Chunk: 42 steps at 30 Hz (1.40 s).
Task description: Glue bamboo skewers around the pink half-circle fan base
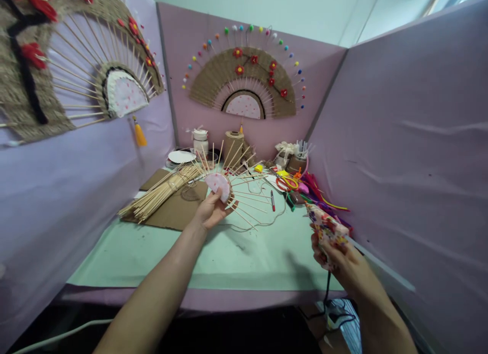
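My left hand [214, 212] grips a small fan frame by its pink-and-white half-round base [218, 184], thumb on top. Thin wooden sticks [249, 194] spread out from that base like rays, above the table. Over at the right, my right hand [335, 250] is wrapped round a glue gun [327, 226] with a flowery pattern. The gun's nozzle points up and to the left, well apart from the fan frame, and its dark cord hangs below the hand.
A bundle of wooden sticks [163, 194] lies on brown cardboard [168, 217] at the left. Behind stand a twine roll [233, 143] and a white jar [200, 140]. Scissors [287, 183], a marker [272, 200] and coloured craft pieces lie at the right. Finished fans [213, 74] hang on the walls.
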Available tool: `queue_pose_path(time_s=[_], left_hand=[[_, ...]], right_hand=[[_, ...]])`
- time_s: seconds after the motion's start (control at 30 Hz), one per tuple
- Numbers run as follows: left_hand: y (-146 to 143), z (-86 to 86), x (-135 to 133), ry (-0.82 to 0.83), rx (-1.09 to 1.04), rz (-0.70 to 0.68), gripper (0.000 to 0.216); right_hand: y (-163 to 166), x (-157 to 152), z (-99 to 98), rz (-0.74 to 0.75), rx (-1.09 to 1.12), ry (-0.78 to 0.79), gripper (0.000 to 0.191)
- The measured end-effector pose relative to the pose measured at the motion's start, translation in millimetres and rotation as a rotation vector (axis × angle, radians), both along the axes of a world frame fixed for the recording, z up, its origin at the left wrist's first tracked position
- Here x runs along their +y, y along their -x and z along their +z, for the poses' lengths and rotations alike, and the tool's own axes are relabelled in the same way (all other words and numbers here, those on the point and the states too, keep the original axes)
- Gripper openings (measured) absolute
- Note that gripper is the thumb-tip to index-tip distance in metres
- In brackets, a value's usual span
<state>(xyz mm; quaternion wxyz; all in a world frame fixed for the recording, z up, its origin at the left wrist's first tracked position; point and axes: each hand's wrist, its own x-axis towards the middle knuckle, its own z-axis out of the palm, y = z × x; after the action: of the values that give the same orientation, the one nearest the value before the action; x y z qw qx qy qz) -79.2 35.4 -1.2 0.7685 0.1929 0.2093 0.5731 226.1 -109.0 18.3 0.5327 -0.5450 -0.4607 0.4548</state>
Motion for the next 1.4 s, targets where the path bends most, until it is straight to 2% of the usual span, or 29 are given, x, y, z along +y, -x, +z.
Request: queue_pose_path(time_s=[0.07,0.13,0.3,0.4,0.73,1.03,1.4], left_hand=[[-4.5,-1.3,-1.6,-0.020,-0.001,0.007,0.016],[-9.9,-2.2,-3.8,-0.024,0.026,0.019,0.020],[-22.1,-0.8,-10.9,0.001,0.127,0.028,0.028],[-26.0,1.3,-15.0,-0.060,0.134,0.019,0.033],[-30.2,2.2,-22.0,-0.133,0.164,-0.004,0.033],[-30.4,4.2,-24.9,-0.130,0.173,-0.035,0.032],[-30.6,4.2,-25.5,-0.163,0.194,-0.052,0.033]], right_hand=[[24.3,-3.8,6.4,-0.011,0.187,-0.007,0.050],[49.7,-4.5,9.8,0.042,0.255,-0.015,0.053],[99.3,5.8,4.6,0.236,0.104,-0.050,0.051],[113.0,14.6,-4.6,0.227,-0.016,-0.087,0.053],[116.5,27.2,-33.0,0.139,-0.229,-0.184,0.048],[115.6,30.5,-41.3,0.122,-0.242,-0.187,0.045],[116.2,30.3,-39.7,0.122,-0.284,-0.204,0.045]])
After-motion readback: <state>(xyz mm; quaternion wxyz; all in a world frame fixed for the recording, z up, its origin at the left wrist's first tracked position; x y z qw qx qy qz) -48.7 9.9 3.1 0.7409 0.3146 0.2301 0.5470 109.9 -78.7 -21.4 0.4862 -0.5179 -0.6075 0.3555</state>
